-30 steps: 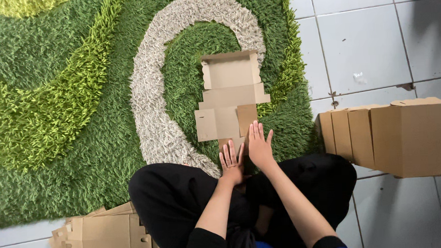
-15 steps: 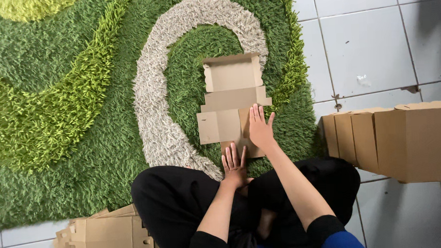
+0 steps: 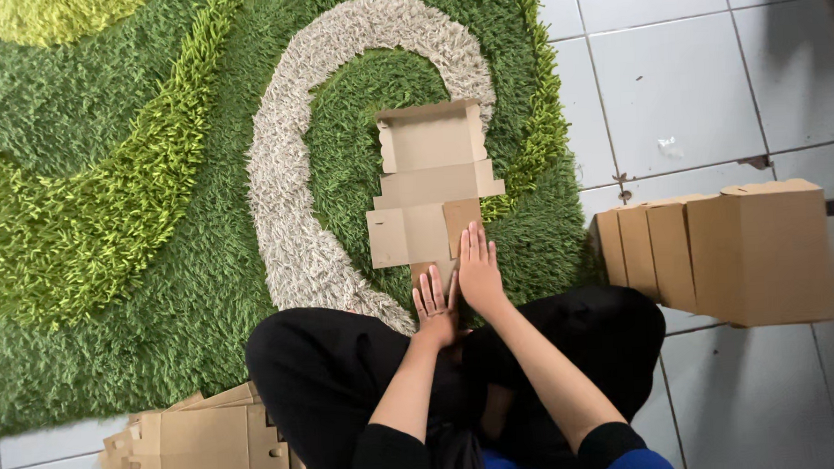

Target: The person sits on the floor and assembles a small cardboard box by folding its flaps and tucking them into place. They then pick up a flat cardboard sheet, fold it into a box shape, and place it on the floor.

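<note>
Largest thing in my view: the shaggy green rug w/ a pale beige swirl, lying on the white tiled floor. Next, at the right on the tiles, a row of folded-up brown cardboard boxes standing side by side. Bottom left, a messy stack of flat brown cardboard blanks, part on the tile, part on the rug edge. I'm sitting cross-legged in black trousers, knees on the rug.

Mid-rug, just ahead of my knees, lies the half-folded flat brown cardboard box blank: far end already has low walls raised, near panels lie flat.

My right hand is flat, fingers straight and close together, palm pressing on the blank's near edge. My left hand is just beside it, fingers lightly spread, palm down, touching the near flap; it's holding nothing.

Handling, my guess: light, thin, stiff along panels, bends easily at the creases, dents if squeezed. Best taken at flap edges near the creases, not mid-panel.
</note>
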